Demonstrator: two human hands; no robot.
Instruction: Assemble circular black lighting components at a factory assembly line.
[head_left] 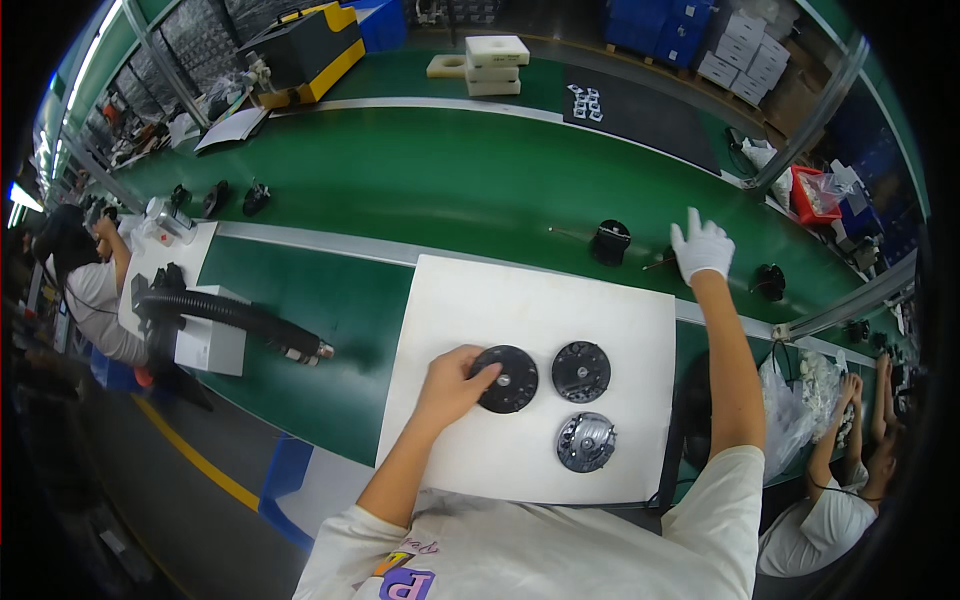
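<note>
On the white board (520, 300) before me, my bare left hand (452, 388) grips the left edge of a round black disc part (507, 392), thumb on top. Right of it lies a second black disc part (581, 372), with a shinier grey-black disc part (585, 442) nearer me. My right hand (706, 250), in a white glove, reaches out over the green belt (400, 170) with its fingers apart. Beneath its fingertips a thin rod (656, 265) pokes out; the rest there is hidden. A black part with a thin rod (611, 242) sits left of that hand, and another black part (769, 282) to its right.
A black flexible hose (230, 308) with a metal tip lies at left, beside a white box (215, 335). Beyond the belt are stacked cream blocks (494, 68) and a black mat (640, 115). Co-workers sit at both sides. A metal post (815, 115) stands at right.
</note>
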